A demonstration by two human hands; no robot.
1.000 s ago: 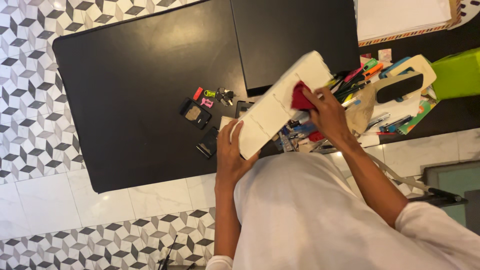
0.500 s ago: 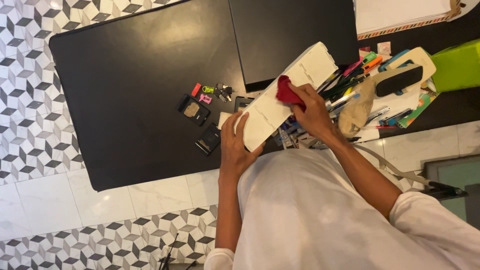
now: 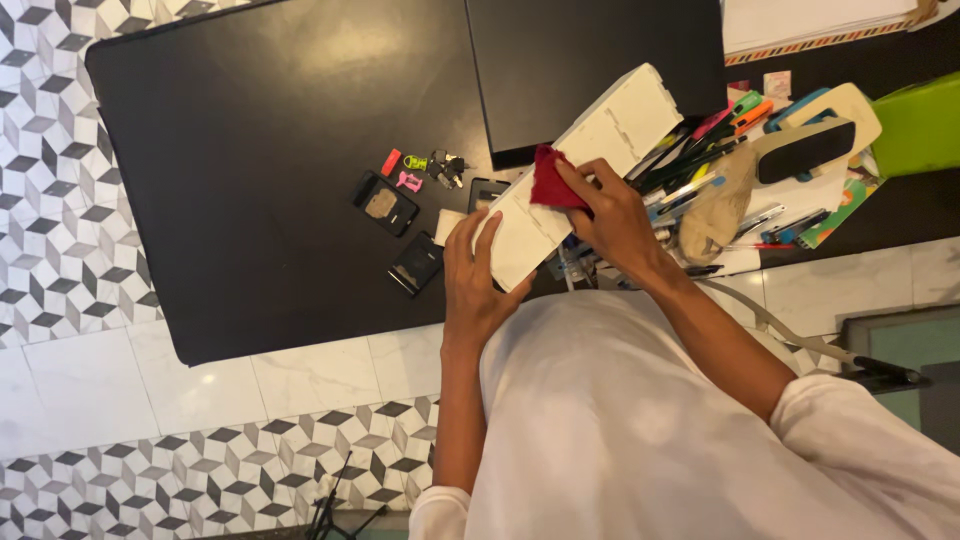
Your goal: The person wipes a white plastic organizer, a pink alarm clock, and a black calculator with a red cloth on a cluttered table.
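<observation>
The white organizer (image 3: 585, 175) is held tilted above the black table (image 3: 250, 150), underside up. The left hand (image 3: 472, 285) grips its near end, fingers wrapped on the edge. The right hand (image 3: 612, 222) pinches a red cloth (image 3: 553, 180) against the middle panels. The wiping seems midway: the far panels are not under the cloth. Pens (image 3: 690, 165) lie beside it, keys (image 3: 440, 168) to the left.

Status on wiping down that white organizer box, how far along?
Mid-wipe. The left hand steadies the near end of the white organizer box, held tilted above the black table. The right hand presses a red cloth on its middle panel. No panel looks visibly cleaner than another, so the finished share is unclear. Pens and markers lie loose beside it, not inside.
</observation>
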